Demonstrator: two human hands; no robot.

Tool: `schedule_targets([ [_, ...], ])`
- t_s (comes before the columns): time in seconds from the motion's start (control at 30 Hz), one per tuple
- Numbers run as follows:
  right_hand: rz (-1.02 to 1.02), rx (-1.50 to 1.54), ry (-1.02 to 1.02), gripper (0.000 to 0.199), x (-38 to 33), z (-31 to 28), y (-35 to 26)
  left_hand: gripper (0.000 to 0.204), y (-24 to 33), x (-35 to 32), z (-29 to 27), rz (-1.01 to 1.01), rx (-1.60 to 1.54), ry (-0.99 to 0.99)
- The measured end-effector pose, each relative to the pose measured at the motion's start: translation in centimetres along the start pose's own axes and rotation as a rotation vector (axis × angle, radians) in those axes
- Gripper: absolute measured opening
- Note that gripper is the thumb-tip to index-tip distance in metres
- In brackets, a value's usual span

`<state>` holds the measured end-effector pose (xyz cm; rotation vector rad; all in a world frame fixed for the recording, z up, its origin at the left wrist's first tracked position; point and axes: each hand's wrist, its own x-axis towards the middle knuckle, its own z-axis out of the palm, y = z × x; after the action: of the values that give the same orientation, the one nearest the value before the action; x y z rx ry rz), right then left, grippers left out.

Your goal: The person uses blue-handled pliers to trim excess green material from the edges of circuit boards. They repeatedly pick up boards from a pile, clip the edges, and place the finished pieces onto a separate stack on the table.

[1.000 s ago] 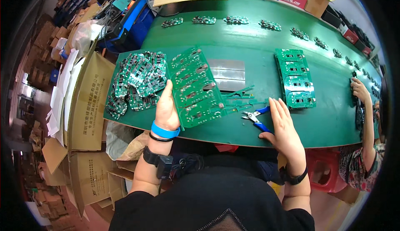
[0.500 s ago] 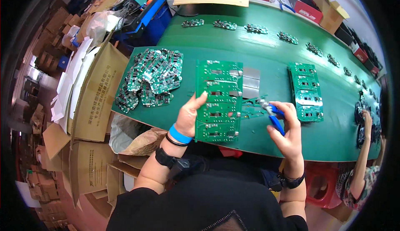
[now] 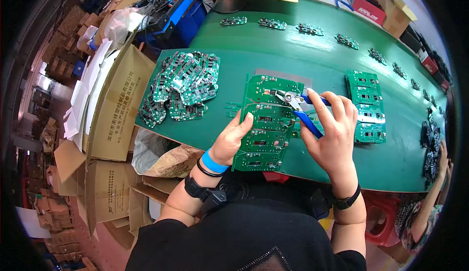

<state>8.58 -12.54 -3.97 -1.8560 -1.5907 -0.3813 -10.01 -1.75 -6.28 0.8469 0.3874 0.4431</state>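
My left hand [image 3: 228, 143] grips the left edge of a green circuit board panel [image 3: 264, 133], thumb on top. The panel is made of several joined boards and is held tilted over the table. My right hand [image 3: 336, 130] is closed around blue-handled nippers [image 3: 309, 123]. Their metal jaws lie over the upper part of the panel, by the line between its top two boards; whether they bite into it I cannot tell. Left of the panel, thin green scrap strips [image 3: 232, 108] lie on the table. A grey flat plate [image 3: 304, 79] shows partly behind the panel.
A heap of separate circuit boards [image 3: 188, 83] lies at the left of the green table [image 3: 234, 58]. More panels [image 3: 366, 106] are stacked at the right. Small boards [image 3: 309, 29] line the far belt. Cardboard boxes [image 3: 117, 109] stand at the left; another person's arm [image 3: 432, 195] is at the right.
The nippers have moved up and left, from beside the panel to over its upper part. The panel has shifted slightly right and tilted. The whole view has shifted a little.
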Motion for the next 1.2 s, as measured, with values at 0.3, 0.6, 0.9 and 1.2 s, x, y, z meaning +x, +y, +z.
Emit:
schedule_targets([
  [0.3, -0.020, -0.059, -0.034, 0.055, 0.08, -0.59, 0.07, 0.046, 0.15, 0.14, 0.54, 0.034, 0.032, -0.005],
  [0.6, -0.006, -0.026, -0.026, 0.057, -0.07, -0.23, 0.24, 0.044, 0.32, -0.07, 0.52, 0.031, 0.040, -0.011],
  [0.9, -0.016, -0.052, -0.046, 0.057, -0.11, -0.33, 0.31, 0.041, 0.21, -0.11, 0.54, 0.018, 0.034, 0.015],
  [1.2, -0.030, -0.071, -0.056, 0.058, 0.23, -0.74, 0.24, 0.041, 0.31, -0.12, 0.56, 0.027, 0.064, 0.011],
])
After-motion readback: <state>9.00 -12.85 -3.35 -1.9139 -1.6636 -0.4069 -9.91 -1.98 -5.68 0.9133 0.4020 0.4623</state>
